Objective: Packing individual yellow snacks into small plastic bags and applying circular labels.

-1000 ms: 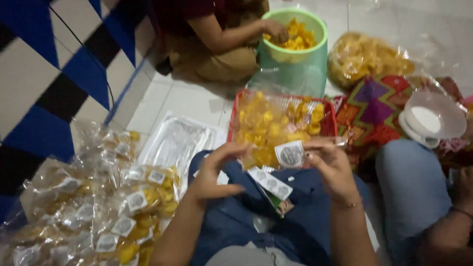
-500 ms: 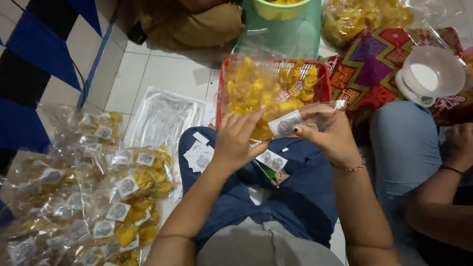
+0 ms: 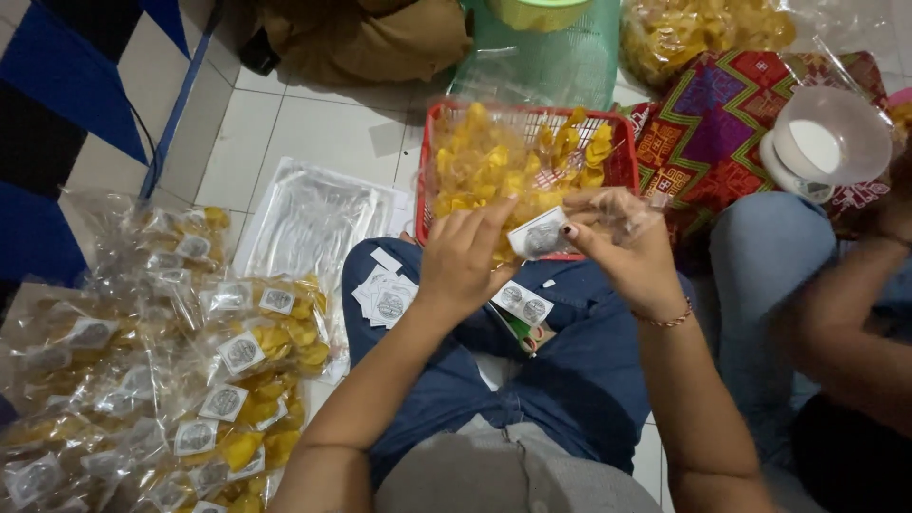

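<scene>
While both hands meet over the lap at 12 o'clock from the knees, the right hand [image 3: 627, 249] pinches a small clear bag [image 3: 635, 217] with a white label [image 3: 540, 236] between thumb and fingers, and the left hand [image 3: 465, 261] has its fingers pressed together at the label's left edge. Bag looks light, thin, slippery and crinkly, chips inside likely brittle, so best held by the top edge, not squeezed. Red basket [image 3: 619, 163] of yellow chips [image 3: 494, 161] sits just behind, spare labels [image 3: 388, 296] at 9 o'clock on the thigh.

L hand [image 3: 467, 258]: centre frame, fingers curled, tips pinched. R hand [image 3: 619, 245]: just right, fingers bent, pinching. Both forearms rise from bottom edge.
</scene>
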